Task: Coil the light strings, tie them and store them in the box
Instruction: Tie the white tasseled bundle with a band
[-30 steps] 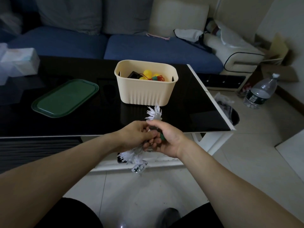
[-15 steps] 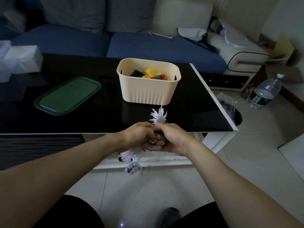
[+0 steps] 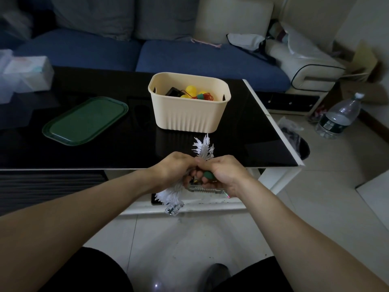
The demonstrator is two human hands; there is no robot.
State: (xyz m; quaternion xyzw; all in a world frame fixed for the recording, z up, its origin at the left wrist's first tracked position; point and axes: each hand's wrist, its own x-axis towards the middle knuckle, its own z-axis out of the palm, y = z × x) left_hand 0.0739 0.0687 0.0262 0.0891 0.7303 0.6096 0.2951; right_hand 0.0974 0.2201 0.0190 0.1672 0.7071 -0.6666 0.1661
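Both hands, left (image 3: 172, 169) and right (image 3: 226, 172), curled round white string bundle (image 3: 203, 148) just before box (image 3: 189, 102). Tying step likely. Next: secure tie, lift into box.

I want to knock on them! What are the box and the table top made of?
The box looks like cream plastic, matte, with moulded ribs down its sides and cut-out handle slots. The table top looks like black glass or a glossy coating: it mirrors the box like a dark pool. Which one, I cannot tell.
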